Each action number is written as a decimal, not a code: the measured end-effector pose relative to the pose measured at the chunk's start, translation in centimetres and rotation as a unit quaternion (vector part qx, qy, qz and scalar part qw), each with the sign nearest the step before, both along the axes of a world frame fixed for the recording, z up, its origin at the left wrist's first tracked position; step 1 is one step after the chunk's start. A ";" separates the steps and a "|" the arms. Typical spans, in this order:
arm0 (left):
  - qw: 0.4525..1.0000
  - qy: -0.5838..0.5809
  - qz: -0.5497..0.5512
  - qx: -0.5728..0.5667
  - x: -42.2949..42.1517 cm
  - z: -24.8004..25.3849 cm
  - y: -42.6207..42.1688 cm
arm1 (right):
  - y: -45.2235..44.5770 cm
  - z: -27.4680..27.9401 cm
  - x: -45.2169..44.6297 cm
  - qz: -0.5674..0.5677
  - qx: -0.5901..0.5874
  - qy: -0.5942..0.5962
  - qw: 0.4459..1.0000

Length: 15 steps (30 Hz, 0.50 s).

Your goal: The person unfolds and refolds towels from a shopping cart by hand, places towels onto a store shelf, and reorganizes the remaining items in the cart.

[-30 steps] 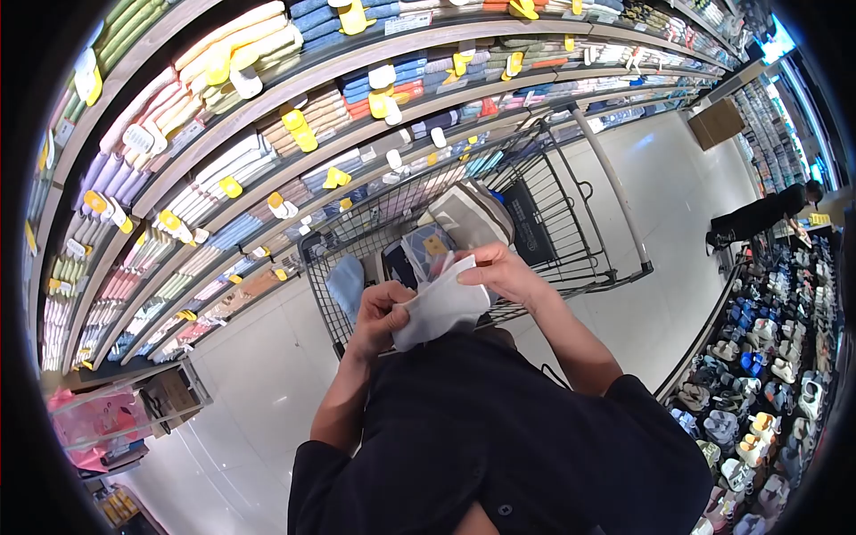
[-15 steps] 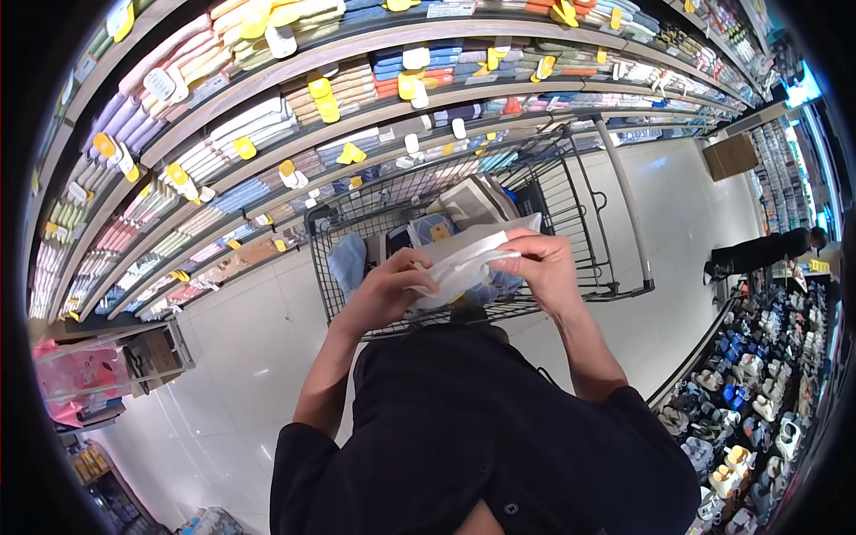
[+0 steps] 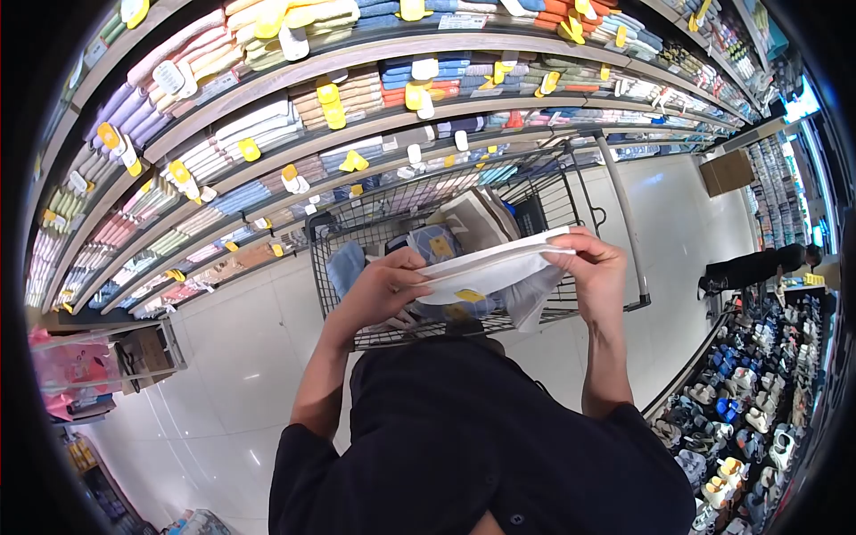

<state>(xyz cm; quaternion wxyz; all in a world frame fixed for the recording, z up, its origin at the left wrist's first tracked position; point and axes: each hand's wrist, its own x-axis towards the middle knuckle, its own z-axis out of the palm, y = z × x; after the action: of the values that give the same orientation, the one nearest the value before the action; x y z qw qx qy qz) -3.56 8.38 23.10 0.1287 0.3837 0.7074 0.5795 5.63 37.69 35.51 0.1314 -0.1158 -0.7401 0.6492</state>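
Stretched between my two hands is a thin white cloth (image 3: 495, 266) with a thick, band-like upper edge; its exact kind I cannot make out. My left hand (image 3: 385, 283) pinches its left end, fingers bent. At the right end, my right hand (image 3: 588, 260) grips the band between thumb and fingers, and a loose greyish-white part (image 3: 531, 299) hangs below. Under the cloth stands a black wire shopping cart (image 3: 323, 267). Inside it are a light blue cloth (image 3: 346, 266), a blue-grey patterned fabric item (image 3: 434, 241) and a grey-brown piece with white stripes (image 3: 481, 221).
Shelves (image 3: 312, 49) of folded towels with yellow and white tags curve along the far side. At the right, shoes (image 3: 740, 401) fill a display. Another person (image 3: 758, 269) is beyond it, near a cardboard box (image 3: 727, 172). A pale tiled floor (image 3: 236, 366) surrounds the cart.
My hands have moved apart, my right hand shifting to the right. The white cloth, bunched before, is now drawn out straight along its upper edge.
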 end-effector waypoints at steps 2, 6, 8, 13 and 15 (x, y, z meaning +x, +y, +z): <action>1.000 -0.005 -0.008 -0.024 -0.4 -0.5 -0.8 | 0.9 -0.3 0.1 -0.020 -0.027 -0.003 0.999; 0.990 -0.056 0.040 -0.121 -0.8 -1.2 -2.3 | 2.4 -0.5 0.3 -0.073 -0.069 -0.028 0.995; 0.984 -0.101 0.075 -0.123 -0.9 -1.0 -3.2 | 3.3 -1.1 0.6 -0.087 -0.083 -0.050 0.991; 0.969 -0.161 0.178 -0.050 -1.9 0.4 -4.7 | 4.5 -3.2 0.9 -0.111 -0.145 -0.051 0.982; 0.969 -0.168 0.175 -0.039 -2.2 0.1 -5.2 | 4.6 -3.6 0.7 -0.118 -0.140 -0.042 0.982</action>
<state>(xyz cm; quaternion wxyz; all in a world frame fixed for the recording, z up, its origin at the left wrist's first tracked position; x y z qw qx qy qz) -5.79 3.19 23.25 0.1578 0.1458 0.7537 0.6211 6.37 42.32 31.96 0.1578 -0.2467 -0.6283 0.7207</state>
